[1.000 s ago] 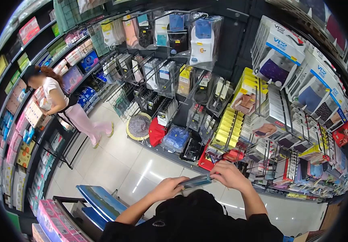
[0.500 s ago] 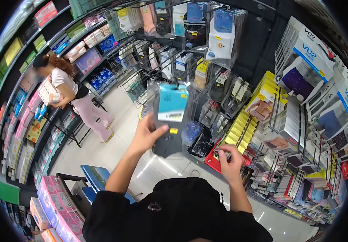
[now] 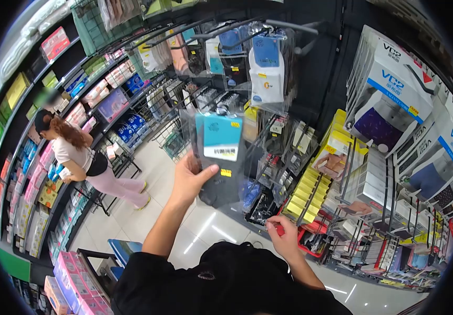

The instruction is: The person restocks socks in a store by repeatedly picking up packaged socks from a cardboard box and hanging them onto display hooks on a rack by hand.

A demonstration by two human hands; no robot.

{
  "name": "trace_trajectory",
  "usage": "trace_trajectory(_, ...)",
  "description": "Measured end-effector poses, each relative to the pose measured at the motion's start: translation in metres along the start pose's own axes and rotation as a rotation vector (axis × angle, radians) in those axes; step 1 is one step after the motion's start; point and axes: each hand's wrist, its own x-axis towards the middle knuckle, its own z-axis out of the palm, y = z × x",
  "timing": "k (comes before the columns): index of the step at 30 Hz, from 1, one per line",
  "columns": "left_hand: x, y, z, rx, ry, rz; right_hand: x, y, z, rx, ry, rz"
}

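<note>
My left hand [image 3: 188, 181] grips a clear-wrapped pack of dark grey socks [image 3: 220, 189] by its left edge, thumb across the front. A teal and white label [image 3: 221, 137] with a yellow price sticker covers the upper part of the pack, and another yellow sticker sits lower down. The pack is upright before the hanging sock display. Lower right, my right hand [image 3: 285, 239] is half curled, thumb and forefinger close together; whether anything is between them cannot be made out. Behind it is a red bin [image 3: 310, 239].
Sock packs [image 3: 267, 68] hang on metal hooks ahead. Boxed underwear [image 3: 394, 100] and yellow packs [image 3: 308, 197] line the right side. At left, a person [image 3: 69, 152] stands beside a cart by curved shelves [image 3: 24, 173]. Pink packages [image 3: 74, 278] are stacked lower left.
The view has shifted, and the hanging socks now sit further left. The sock pack stays in my left hand. My right hand appears lower and further left. The person at left has turned towards the shelves.
</note>
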Motion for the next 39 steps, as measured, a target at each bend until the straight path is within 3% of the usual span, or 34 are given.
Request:
trace_trajectory(6, -0.016, -0.027, 0.016, -0.04, -0.134, -0.189, 0.03, -0.01, 0.027, 0.14, 0.024, -0.08)
trace_trajectory(9, -0.023, -0.041, 0.01, -0.09, -0.165, -0.189, 0.043, -0.013, 0.045, 0.12, 0.05, -0.079)
trace_trajectory(22, 0.012, -0.041, -0.124, -0.183, -0.126, -0.311, 0.108, -0.009, 0.174, 0.102, 0.147, -0.057)
trace_trajectory(28, 0.039, -0.049, -0.186, -0.245, 0.098, -0.192, 0.143, -0.029, 0.236, 0.127, 0.03, -0.065)
trace_trajectory(30, 0.047, -0.04, -0.204, -0.305, 0.171, -0.166, 0.152, -0.032, 0.257, 0.005, -0.075, -0.109)
trace_trajectory(39, 0.061, -0.053, -0.282, -0.301, 0.267, -0.185, 0.165, -0.032, 0.337, -0.077, -0.156, 0.065)
